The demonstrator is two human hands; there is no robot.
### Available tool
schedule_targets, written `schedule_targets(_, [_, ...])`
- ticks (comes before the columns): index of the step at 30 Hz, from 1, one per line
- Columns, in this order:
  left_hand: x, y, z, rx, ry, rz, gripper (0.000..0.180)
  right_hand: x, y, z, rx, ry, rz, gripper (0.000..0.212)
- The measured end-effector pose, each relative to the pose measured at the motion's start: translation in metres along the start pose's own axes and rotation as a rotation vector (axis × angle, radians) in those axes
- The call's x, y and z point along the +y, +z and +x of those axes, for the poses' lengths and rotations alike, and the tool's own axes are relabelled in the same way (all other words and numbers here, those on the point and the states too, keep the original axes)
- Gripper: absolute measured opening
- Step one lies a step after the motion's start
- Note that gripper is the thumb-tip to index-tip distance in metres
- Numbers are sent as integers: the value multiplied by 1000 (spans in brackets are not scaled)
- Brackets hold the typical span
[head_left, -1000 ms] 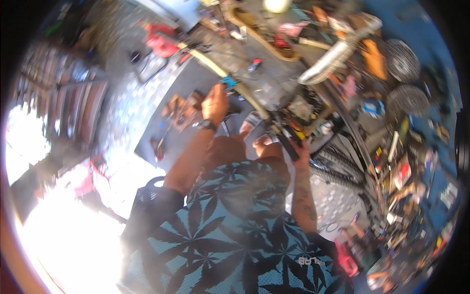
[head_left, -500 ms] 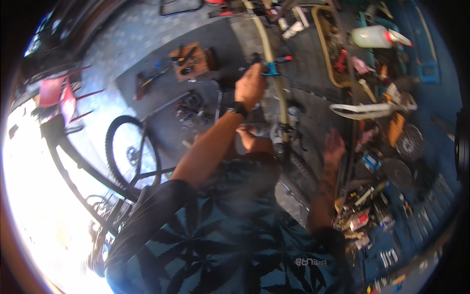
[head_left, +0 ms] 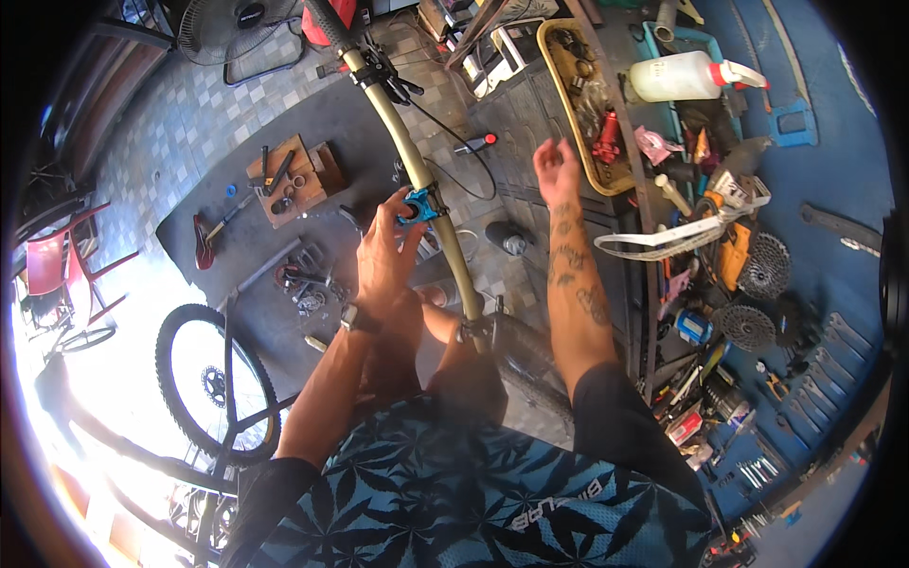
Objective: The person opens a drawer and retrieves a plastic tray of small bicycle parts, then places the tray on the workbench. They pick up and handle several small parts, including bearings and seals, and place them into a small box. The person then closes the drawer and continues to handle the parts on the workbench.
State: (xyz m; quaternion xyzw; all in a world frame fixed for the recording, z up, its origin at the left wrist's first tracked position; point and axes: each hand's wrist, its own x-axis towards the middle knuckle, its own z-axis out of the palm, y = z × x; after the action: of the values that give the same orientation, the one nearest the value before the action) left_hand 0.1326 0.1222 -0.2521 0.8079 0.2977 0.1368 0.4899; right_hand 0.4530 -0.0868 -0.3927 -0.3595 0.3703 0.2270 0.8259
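My left hand [head_left: 382, 254] pinches a blue bike stem [head_left: 418, 204], its fingers at the near left side of it. The stem is clamped around the middle of a long gold handlebar [head_left: 402, 142], which slants from far left down toward my legs. A black grip [head_left: 327, 21] and brake lever [head_left: 379, 71] sit on the bar's far end; the near end also carries dark fittings. My right hand [head_left: 557, 172] hangs in the air with its fingers loosely bent and apart, holding nothing. Nearest to it is a yellow tray [head_left: 557, 80] of small parts, including a red one.
On the dark mat to the left stand a wooden block [head_left: 289, 189] with tools and a mallet [head_left: 204, 241]. A bike wheel [head_left: 213, 383] is at lower left. The right bench holds a spray bottle [head_left: 674, 78], a white curved part [head_left: 653, 244], cassettes [head_left: 762, 265] and wrenches [head_left: 828, 369].
My right hand has risen from the lower right to beside the yellow tray. My left hand stays at the blue stem. The view has shifted, showing the bar's far end.
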Motion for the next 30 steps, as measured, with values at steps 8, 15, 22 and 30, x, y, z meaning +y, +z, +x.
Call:
schedule_targets(8, [-24, -26, -19, 8, -176, -25, 47, 40, 22, 42, -287, -84, 372, 32])
schedule_targets(15, [-38, -74, -23, -94, -210, 13, 57, 171, 27, -81, -137, 272, 221, 26])
schedule_targets(22, [-59, -78, -43, -115, -260, 33, 56, 180, 34, -114, -195, 252, 39, 14])
schedule_targets(30, [-62, -32, -23, -66, -162, 151, 65, 165, 20, -136, -295, 102, -552, 38])
